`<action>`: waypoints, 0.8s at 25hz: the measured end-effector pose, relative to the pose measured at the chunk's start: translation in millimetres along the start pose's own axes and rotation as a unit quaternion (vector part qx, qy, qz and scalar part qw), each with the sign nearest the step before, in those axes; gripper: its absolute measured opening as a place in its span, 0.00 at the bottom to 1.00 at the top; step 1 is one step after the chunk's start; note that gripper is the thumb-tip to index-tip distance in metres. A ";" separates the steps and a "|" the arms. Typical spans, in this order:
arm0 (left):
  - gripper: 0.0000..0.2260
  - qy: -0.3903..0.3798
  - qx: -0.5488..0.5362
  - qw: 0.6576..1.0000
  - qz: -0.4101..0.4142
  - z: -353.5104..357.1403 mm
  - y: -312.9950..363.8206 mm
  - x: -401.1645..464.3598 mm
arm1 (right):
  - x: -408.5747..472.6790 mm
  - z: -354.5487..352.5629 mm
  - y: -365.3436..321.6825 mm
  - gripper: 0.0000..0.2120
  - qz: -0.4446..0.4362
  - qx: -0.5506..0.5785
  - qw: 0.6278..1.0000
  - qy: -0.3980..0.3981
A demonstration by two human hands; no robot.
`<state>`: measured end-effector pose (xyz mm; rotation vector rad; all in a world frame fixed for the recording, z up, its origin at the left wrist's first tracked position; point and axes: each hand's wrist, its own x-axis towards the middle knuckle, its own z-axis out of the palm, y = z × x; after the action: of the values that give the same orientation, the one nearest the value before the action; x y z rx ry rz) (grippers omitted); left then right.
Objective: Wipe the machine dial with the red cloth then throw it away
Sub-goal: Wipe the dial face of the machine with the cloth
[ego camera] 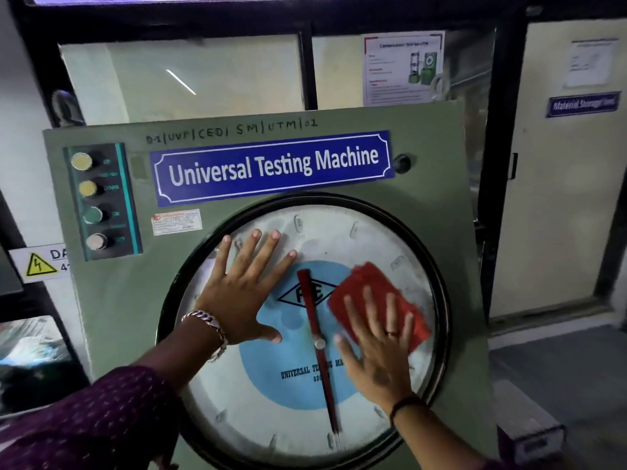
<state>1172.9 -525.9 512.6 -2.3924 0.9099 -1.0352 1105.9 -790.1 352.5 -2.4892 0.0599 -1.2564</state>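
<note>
Right hand (376,351) flat on red cloth (380,300), against dial (298,385)

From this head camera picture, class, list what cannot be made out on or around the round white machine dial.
- Round white machine dial: lower rim cut off by the bottom edge.
- Blue centre lettering: partly hidden by the right hand and red pointer.
- Scale numbers: too small, blurred.
- Yellow danger sign: cut off by the machine's panel.
- Red cloth: motion-blurred.

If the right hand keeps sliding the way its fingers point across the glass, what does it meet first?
The right hand points up and slightly right, pushing the red cloth over the dial. Nothing but glass lies ahead until the black rim, probably near its upper right.
</note>
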 end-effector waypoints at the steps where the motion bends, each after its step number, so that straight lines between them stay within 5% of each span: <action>1: 0.74 0.000 0.003 1.000 -0.002 0.8 0.4 -0.1 | 15.4 -3.1 3.4 0.35 0.072 0.012 0.997 0.016; 3: 0.73 -0.002 0.004 1.000 -0.005 -0.6 2.1 2.1 | 69.8 -10.3 -21.9 0.36 0.160 0.022 0.987 0.009; 6: 0.73 -0.012 0.009 1.000 -0.010 -3.9 3.7 0.7 | 63.8 -1.8 -39.6 0.36 -0.038 -0.024 0.999 0.006; 8: 0.73 -0.015 0.005 1.000 -0.007 -4.9 4.1 -0.3 | 5.7 2.6 -7.1 0.35 -0.095 -0.043 0.995 -0.005; 12: 0.73 -0.013 0.005 1.000 -0.015 -2.9 5.7 -1.9 | 40.6 -4.1 -16.0 0.37 0.165 0.033 0.985 0.040; 14: 0.72 -0.012 0.003 1.000 -0.012 -2.9 5.6 -0.1 | 82.8 -5.7 -47.4 0.38 0.110 0.017 0.994 0.019; 17: 0.73 -0.003 0.004 1.000 -0.010 -0.7 4.2 -0.7 | 31.6 7.8 -21.7 0.37 -0.087 -0.034 0.996 -0.001; 20: 0.73 0.003 -0.002 1.000 -0.005 3.2 3.1 0.2 | -36.6 2.6 28.3 0.41 0.079 0.009 0.997 -0.023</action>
<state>1174.1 -528.0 508.8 -2.4013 0.9044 -1.0449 1089.2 -808.8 313.5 -2.4429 0.2276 -1.1294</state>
